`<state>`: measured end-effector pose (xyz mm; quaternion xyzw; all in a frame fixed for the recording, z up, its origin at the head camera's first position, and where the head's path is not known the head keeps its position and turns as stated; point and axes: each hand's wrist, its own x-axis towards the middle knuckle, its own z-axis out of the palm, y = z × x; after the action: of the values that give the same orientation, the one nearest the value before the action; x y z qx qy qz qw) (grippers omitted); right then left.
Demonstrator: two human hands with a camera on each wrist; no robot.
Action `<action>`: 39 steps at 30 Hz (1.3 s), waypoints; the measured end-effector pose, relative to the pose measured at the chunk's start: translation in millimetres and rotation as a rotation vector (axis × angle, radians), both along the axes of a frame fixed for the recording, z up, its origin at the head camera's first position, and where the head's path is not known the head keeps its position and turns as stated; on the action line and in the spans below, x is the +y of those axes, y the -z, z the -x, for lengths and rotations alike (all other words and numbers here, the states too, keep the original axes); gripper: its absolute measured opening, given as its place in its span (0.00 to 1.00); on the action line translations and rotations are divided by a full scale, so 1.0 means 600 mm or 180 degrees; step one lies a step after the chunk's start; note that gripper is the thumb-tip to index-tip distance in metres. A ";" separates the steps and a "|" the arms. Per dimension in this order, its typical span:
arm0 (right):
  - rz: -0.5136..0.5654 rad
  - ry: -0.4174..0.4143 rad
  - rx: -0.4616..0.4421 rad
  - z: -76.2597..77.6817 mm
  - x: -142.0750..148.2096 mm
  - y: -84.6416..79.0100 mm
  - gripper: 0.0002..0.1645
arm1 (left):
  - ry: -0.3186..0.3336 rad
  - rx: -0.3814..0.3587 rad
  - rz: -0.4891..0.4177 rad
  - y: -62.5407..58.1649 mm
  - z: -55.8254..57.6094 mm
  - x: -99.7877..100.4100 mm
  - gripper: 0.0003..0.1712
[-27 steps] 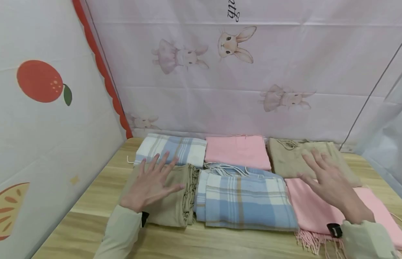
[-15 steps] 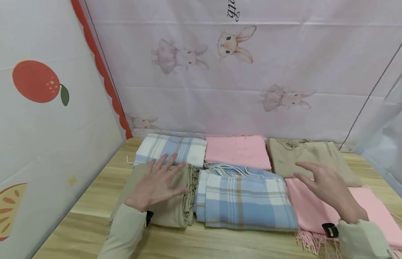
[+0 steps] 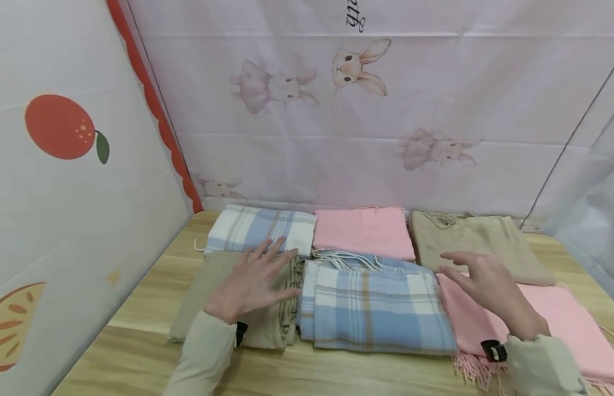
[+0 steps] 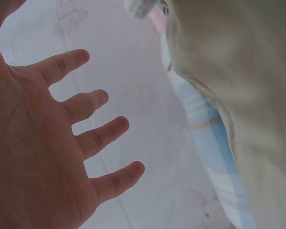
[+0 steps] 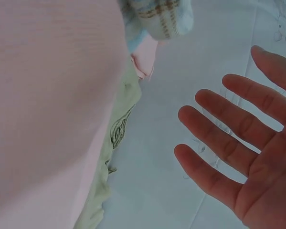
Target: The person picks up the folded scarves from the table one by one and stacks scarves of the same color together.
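Note:
My left hand (image 3: 252,283) hovers with spread fingers over a folded khaki scarf (image 3: 195,311) at the front left, fringe along its right side. In the left wrist view, its palm and straight fingers (image 4: 102,141) hold nothing, and the khaki scarf (image 4: 243,76) lies beside them. A folded blue-and-white plaid scarf (image 3: 381,316) lies between the two hands. Above the folded pink scarf (image 3: 566,324) at the front right, my right hand (image 3: 492,286) has relaxed fingers and holds nothing. The right wrist view has this hand (image 5: 262,157) apart from the pink scarf (image 5: 47,109).
Behind these lies a back row: another plaid scarf (image 3: 257,223), a pink one (image 3: 361,234) and a khaki one (image 3: 516,250). All rest on a wooden table (image 3: 143,313). A printed rabbit curtain (image 3: 307,154) rises behind, and a white fruit-print sheet (image 3: 138,209) at left.
My left hand has shifted right over the khaki scarf. The right hand has moved left and turned, its fingers drawing closer together. The scarves stay in place.

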<state>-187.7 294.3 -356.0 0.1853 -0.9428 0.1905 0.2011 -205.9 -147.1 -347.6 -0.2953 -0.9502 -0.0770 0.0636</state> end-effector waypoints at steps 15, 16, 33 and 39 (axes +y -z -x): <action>0.0013 -0.0147 -0.0346 -0.001 -0.023 -0.014 0.19 | 0.0126 0.0042 0.0086 0.001 0.002 0.030 0.46; 0.0009 -0.0166 -0.0375 0.000 -0.025 -0.015 0.19 | 0.0140 0.0038 0.0075 0.001 0.003 0.031 0.46; 0.0053 -0.0524 -0.0743 -0.003 -0.035 0.000 0.25 | 0.0243 -0.0135 0.0125 0.004 0.006 0.053 0.48; 0.0080 -0.0611 -0.0787 -0.005 -0.033 0.005 0.27 | 0.0277 -0.0126 0.0226 0.009 0.007 0.056 0.48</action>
<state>-184.6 274.3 -359.2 0.2472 -0.9359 0.2420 0.0666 -210.4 -113.3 -353.1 -0.3368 -0.9397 -0.0518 0.0308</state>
